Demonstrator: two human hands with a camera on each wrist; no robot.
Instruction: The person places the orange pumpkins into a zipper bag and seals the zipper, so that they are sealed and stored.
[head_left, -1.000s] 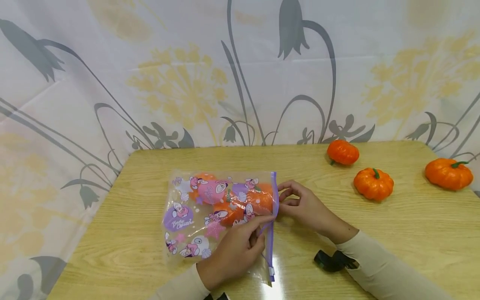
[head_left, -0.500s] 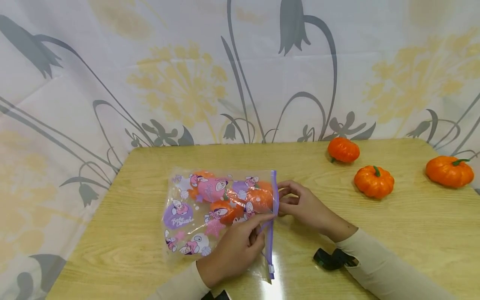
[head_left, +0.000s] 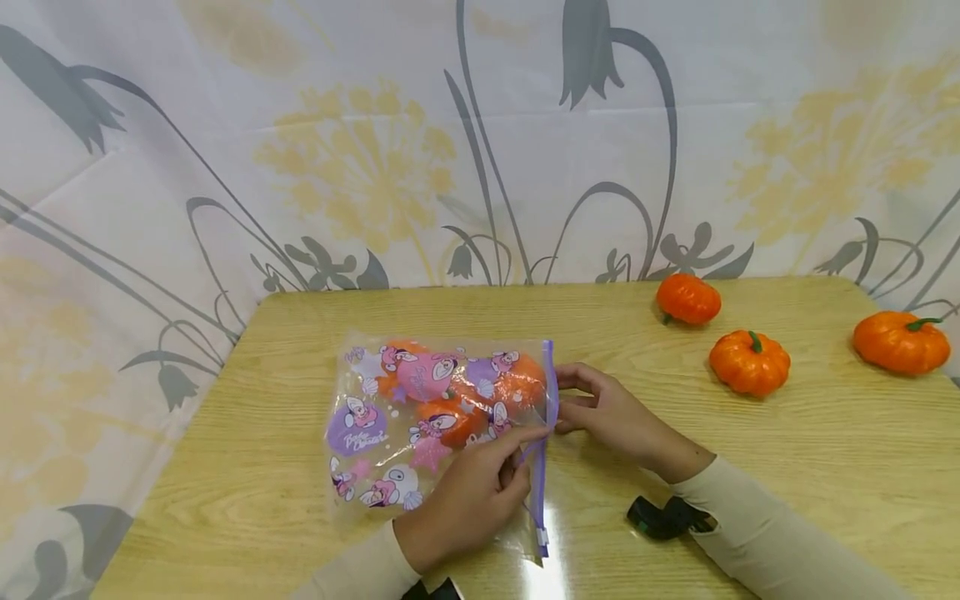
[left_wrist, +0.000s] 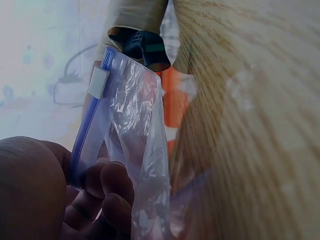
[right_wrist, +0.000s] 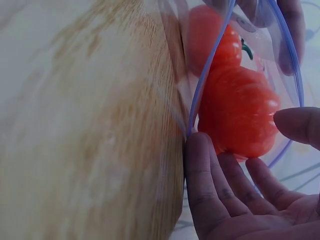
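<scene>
A clear zip bag [head_left: 356,429] with a purple slider edge and pink cartoon prints lies flat on the table. My left hand [head_left: 468,500] pinches its zip edge in the head view; the white slider [left_wrist: 98,82] shows beyond those fingers in the left wrist view. Inside the bag are several orange toy pumpkins, one of them a pumpkin [right_wrist: 240,112] just within the open mouth. At that mouth, my right hand [head_left: 611,421] has its fingers extended, their tips at the pumpkin's near side. Its thumb tip meets the pumpkin's side. The bag partly hides the right fingertips.
On the right of the wooden table [head_left: 247,467] sit three loose orange pumpkins: one at the back [head_left: 687,300], one nearer [head_left: 750,363] and one by the right edge [head_left: 900,343]. A flower-patterned cloth [head_left: 510,142] hangs behind the table.
The head view has tilted slightly, so the table appears a little higher. Both hands and the bag stay in nearly the same places.
</scene>
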